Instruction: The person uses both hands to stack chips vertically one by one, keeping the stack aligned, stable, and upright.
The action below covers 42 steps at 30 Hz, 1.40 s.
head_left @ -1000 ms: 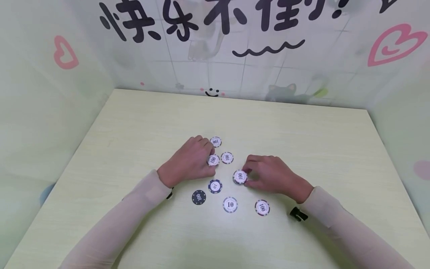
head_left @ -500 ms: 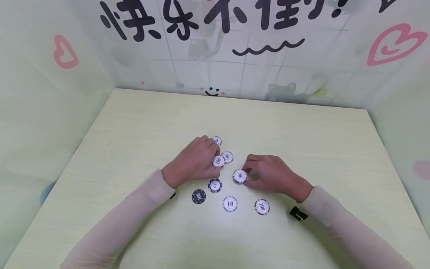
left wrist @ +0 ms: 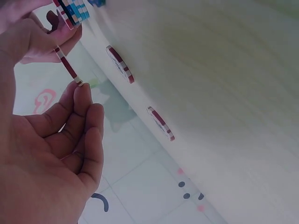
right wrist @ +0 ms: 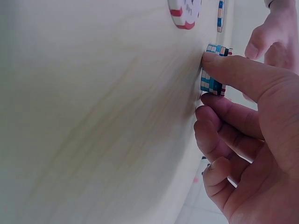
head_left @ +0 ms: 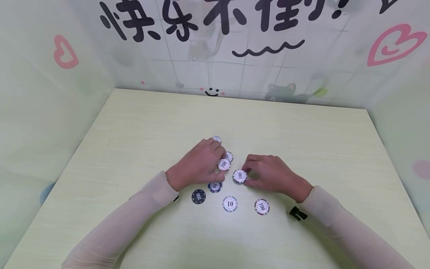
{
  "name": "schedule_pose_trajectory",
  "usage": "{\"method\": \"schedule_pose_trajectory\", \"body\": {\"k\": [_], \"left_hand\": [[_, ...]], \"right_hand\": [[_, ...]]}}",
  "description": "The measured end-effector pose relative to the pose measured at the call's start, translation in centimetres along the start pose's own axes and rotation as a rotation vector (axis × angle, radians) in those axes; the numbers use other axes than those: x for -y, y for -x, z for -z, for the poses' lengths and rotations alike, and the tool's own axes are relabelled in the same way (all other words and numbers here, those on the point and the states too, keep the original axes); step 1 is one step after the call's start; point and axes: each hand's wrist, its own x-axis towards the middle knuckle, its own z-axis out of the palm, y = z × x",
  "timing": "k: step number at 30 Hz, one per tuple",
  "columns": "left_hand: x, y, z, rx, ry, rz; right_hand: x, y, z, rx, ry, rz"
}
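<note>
Starting at the left, your sleeve [head_left: 124, 228] slants up over the pale table [head_left: 161, 116], and a black 100 chip [head_left: 198, 196] lies flat, just nearer you than your left hand [head_left: 198, 164]. Its thumb and fingertips are pinching the held chip [head_left: 223, 164], a 100 raised off the table, red and white along its edge! Past your knuckles peeks an upper 100 chip [head_left: 218, 139], partly covered; under your thumb, a blue-edged 10 chip [head_left: 215, 186], partly hidden too. The held chip overlaps your view of a middle 100 chip [head_left: 230, 156] beyond it. Nearer you, a white 10 chip [head_left: 230, 204] lies flat. Next the chip stack [head_left: 240, 176], a 100 on top, near the held chip but apart. Rightward and closer, there's a red-edged 100 chip [head_left: 262, 206]. Far right, your right hand [head_left: 268, 173] pinches the stack between thumb and forefinger, other fingers bent.
</note>
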Motion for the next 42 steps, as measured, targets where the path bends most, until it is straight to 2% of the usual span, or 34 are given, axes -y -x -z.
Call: {"method": "schedule_pose_trajectory", "body": {"k": [11, 24, 42], "left_hand": [[-0.6, -1.0, -0.8, -0.044, -0.014, -0.087], [-0.8, -2.1, -1.8, -0.039, 0.008, -0.157], [-1.8, -2.6, -1.8, -0.026, -0.025, -0.187]], "right_hand": [[-0.8, -0.3, -0.1, 0.005, 0.011, 0.002], [-1.4, -0.8, -0.3, -0.011, 0.028, 0.015], [-1.4, -0.9, -0.1, -0.014, 0.011, 0.013]]}}
